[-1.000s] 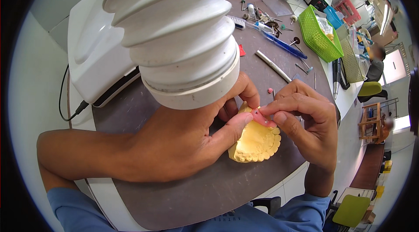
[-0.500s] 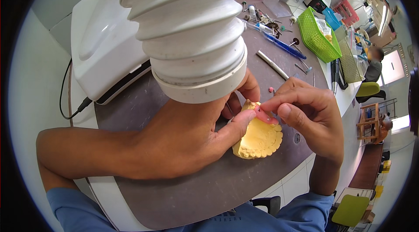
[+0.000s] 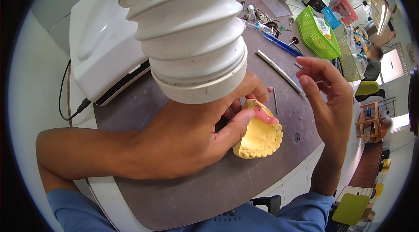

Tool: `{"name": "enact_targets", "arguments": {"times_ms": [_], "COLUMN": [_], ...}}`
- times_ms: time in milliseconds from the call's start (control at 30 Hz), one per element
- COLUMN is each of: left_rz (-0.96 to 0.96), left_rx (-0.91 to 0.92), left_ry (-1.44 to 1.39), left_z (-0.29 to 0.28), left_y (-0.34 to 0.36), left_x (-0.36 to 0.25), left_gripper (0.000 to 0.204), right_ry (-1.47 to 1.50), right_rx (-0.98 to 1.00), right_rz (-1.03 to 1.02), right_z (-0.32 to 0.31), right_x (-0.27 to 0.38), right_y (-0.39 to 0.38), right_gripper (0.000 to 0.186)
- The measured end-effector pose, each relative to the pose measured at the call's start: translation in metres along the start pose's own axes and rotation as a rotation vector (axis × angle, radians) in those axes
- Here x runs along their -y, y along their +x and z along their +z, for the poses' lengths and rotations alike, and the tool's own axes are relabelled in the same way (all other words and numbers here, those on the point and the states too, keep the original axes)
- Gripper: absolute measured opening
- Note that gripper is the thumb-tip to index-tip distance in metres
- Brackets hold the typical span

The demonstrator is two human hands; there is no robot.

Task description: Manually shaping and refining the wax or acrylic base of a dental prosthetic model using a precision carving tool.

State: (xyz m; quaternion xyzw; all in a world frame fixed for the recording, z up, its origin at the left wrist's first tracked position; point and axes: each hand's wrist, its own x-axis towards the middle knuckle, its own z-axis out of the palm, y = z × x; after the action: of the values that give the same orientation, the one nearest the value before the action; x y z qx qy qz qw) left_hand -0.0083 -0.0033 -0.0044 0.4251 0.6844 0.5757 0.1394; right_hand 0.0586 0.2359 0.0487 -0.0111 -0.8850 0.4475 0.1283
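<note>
Leaving the pink piece [image 3: 265,116], the right hand [image 3: 330,95] apparently hovers.

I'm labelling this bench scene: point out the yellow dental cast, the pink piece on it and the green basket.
Yellow dental cast [image 3: 256,138]: head view, on its hollow middle.
Pink piece [image 3: 264,116]: head view, middle of its upper surface.
Green basket [image 3: 309,33]: head view, on its perforated side wall.

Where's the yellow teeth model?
In the head view, the yellow teeth model is a little right of centre, gripped by the left hand, below and right of the white hose.
</note>
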Motion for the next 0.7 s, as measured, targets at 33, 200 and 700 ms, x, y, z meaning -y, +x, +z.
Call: {"name": "enact_targets", "arguments": {"times_ms": [33, 200, 700], "left_rz": [-0.011, -0.002, 0.0], "left_rx": [0.047, 0.099, 0.299], "left_ry": [0.036, 0.107, 0.155], "left_z": [-0.002, -0.006, -0.017], "left_y": [0.001, 0.005, 0.004], "left_x": [-0.001, 0.001, -0.012], "left_gripper": [0.018, 0.02, 0.076], "right_ry": [-0.277, -0.678, -0.377], "right_rx": [-0.017, 0.052, -0.145], "right_rz": [-0.113, -0.227, -0.202], "right_z": [-0.003, -0.003, -0.015], "right_x": [-0.004, -0.024, -0.032], "right_y": [0.001, 0.001, 0.001], "right_gripper": [0.019, 0.02, 0.029]}}
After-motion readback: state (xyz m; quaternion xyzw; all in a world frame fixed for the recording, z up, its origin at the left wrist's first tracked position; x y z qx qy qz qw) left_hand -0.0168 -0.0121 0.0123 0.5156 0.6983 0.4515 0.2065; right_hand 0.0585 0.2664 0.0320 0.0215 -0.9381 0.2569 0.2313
